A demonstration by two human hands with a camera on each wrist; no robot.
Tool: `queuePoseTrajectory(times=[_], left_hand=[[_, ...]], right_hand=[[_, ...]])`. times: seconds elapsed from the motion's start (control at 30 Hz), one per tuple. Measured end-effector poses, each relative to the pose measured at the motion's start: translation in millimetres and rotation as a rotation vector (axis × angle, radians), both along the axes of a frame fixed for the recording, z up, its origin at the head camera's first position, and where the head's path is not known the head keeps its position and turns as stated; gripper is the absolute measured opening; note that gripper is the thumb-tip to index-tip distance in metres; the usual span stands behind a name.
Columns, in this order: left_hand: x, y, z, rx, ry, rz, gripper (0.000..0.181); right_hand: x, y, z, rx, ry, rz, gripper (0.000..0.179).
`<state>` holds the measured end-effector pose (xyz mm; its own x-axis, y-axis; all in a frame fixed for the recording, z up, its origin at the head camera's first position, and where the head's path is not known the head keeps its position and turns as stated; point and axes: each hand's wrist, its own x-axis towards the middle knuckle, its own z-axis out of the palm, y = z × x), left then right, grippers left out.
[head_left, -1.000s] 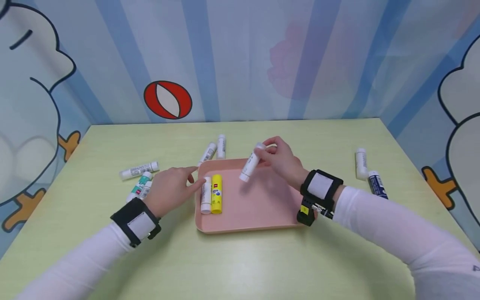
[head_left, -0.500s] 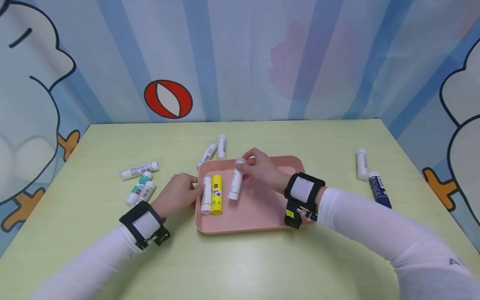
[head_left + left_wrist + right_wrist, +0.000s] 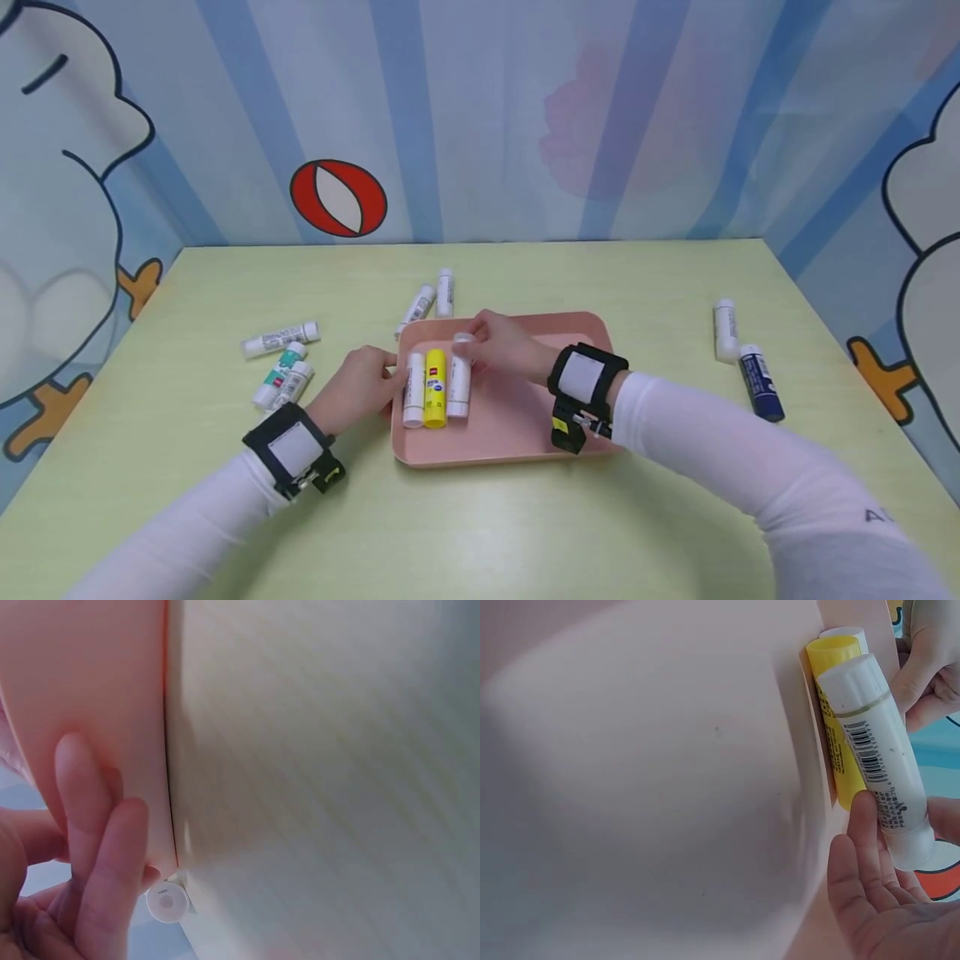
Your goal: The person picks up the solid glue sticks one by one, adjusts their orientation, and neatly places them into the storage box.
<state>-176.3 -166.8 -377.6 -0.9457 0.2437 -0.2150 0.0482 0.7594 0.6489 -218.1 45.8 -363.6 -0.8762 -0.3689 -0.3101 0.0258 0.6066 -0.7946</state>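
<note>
My right hand (image 3: 507, 346) pinches a white glue stick (image 3: 459, 382) by its upper end, thumb on one side and fingers on the other. In the right wrist view this glue stick (image 3: 877, 757) shows a barcode and overlaps the yellow one. The yellow glue stick (image 3: 435, 388) lies inside the pink tray (image 3: 525, 446), with another white glue stick (image 3: 413, 392) to its left. At the tray's left side, my left hand (image 3: 356, 392) grips the rim. The left wrist view has its fingers (image 3: 84, 780) against the outer wall, the thumb partly hidden behind the rim.
Left of the tray lie a white glue stick (image 3: 281, 340), a green-and-white one (image 3: 281, 375) and a smaller-looking white one (image 3: 292, 385). Two white ones (image 3: 445, 293) lie behind the tray. Far right are a white glue stick (image 3: 725, 331) and a dark blue one (image 3: 761, 383). A patterned curtain (image 3: 487, 125) backs the table.
My right hand has moved left and down with the white glue stick, which turned nearly parallel to the yellow one. My left hand shifted from above the rim to gripping the tray's left side.
</note>
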Motion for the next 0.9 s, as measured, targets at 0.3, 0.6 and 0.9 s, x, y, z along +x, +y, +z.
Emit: queuePoseTrajectory(times=[0.3,0.6,0.9], left_hand=[[0.0,-0.7,-2.4,0.011,0.008,-0.007,0.02],[-0.7,-0.3,-1.6,0.002,0.0,-0.009,0.021],[-0.2,0.9,-0.2,-0.013,-0.005,-0.007,0.02]], right_hand=[[-5.4,-8.6,-3.1,0.112,0.017,0.083,0.034],[-11.8,-16.6,-12.0,0.161,0.001,0.129,0.023],[-12.3,-24.0,-12.8,0.251,0.002,0.143,0.025]])
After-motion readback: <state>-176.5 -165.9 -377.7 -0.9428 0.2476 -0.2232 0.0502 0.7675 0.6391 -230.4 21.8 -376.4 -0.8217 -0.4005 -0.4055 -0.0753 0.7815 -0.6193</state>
